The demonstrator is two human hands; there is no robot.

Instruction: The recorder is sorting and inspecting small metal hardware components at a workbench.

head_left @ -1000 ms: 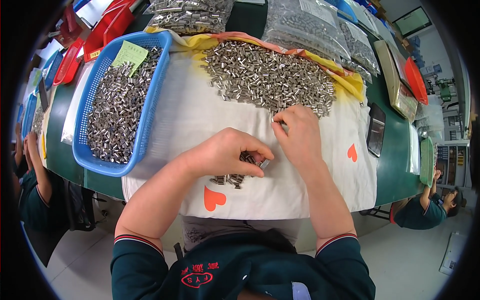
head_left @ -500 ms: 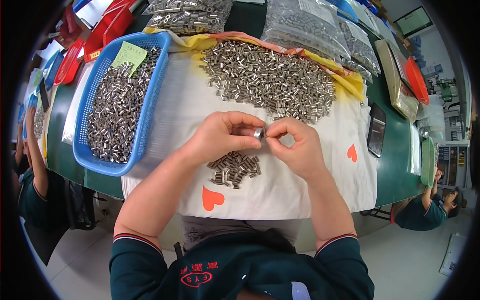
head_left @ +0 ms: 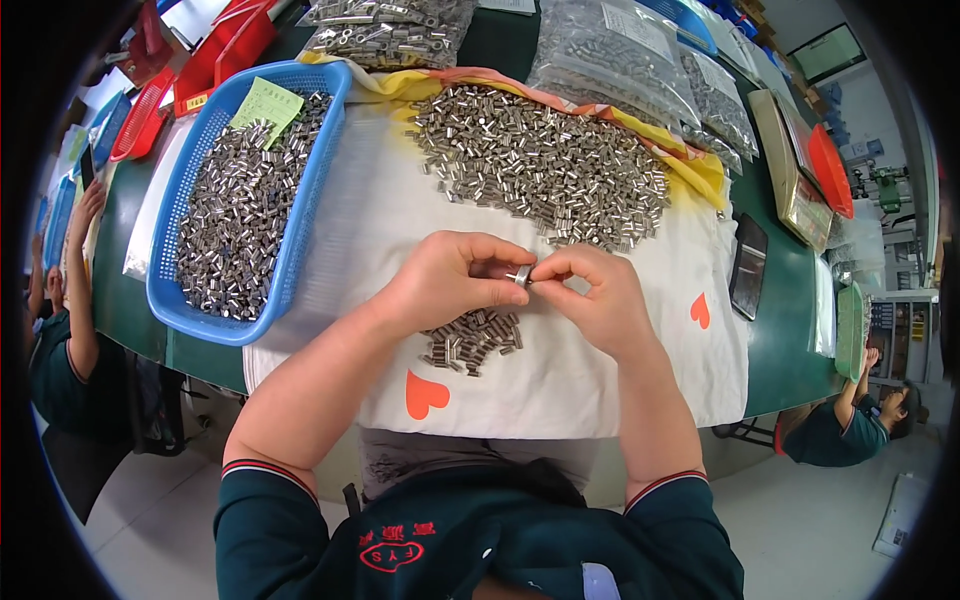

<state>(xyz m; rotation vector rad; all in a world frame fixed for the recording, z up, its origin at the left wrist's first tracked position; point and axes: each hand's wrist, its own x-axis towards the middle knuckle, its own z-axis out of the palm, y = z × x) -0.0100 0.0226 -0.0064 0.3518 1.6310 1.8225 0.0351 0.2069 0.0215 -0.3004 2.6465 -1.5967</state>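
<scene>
Head view: nearest me, a small pile [head_left: 475, 340] of metal pieces is lying on the cloth [head_left: 640, 390], partly under my left hand [head_left: 450, 275]. Just beyond it, that hand is gripping a metal ring [head_left: 522, 275] between thumb and fingers, above the cloth. My right hand [head_left: 588, 295] is meeting the ring from the other side, thumb and forefinger pinching together; I cannot tell whether a piece is between them. For fine handling like this, I am judging that the left grip should be steady and the right pinch light and square to the ring, clear of its face. Farther off, a heap [head_left: 545, 160] of similar pieces is spreading over the cloth, and bags [head_left: 610, 60] are sitting behind it.
</scene>
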